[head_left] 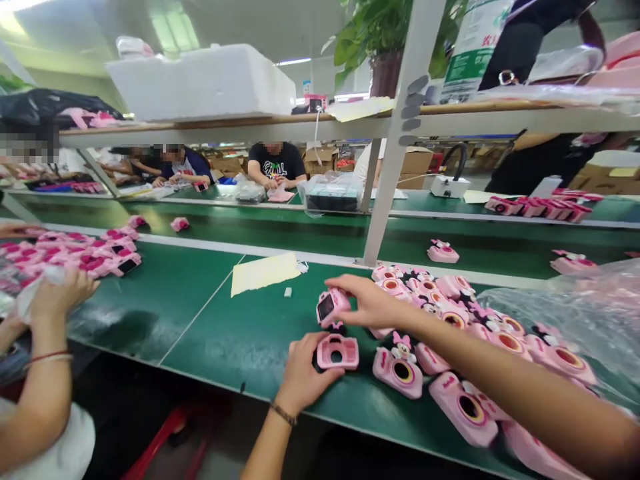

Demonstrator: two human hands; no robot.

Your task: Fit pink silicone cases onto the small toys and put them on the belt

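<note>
My left hand [305, 373] grips a pink camera cover [338, 352] low over the green bench; its open back faces me and a round lens hole shows through it. Just above, my right hand [363, 300] pinches a pink toy camera [330, 307] with a dark screen on its back. The two pieces are close together, but whether they touch I cannot tell. Right of my hands, several pink camera covers with mouse figures on top [400, 370] lie in a heap, partly hidden under my right forearm.
A yellowish paper sheet [265, 272] and a small white block [287, 292] lie on the green bench [210, 347]. Clear plastic sheeting [590, 313] is at the right. A co-worker's hand [63, 293] is beside more pink cameras [80, 253]. A metal post [387, 193] supports the shelf.
</note>
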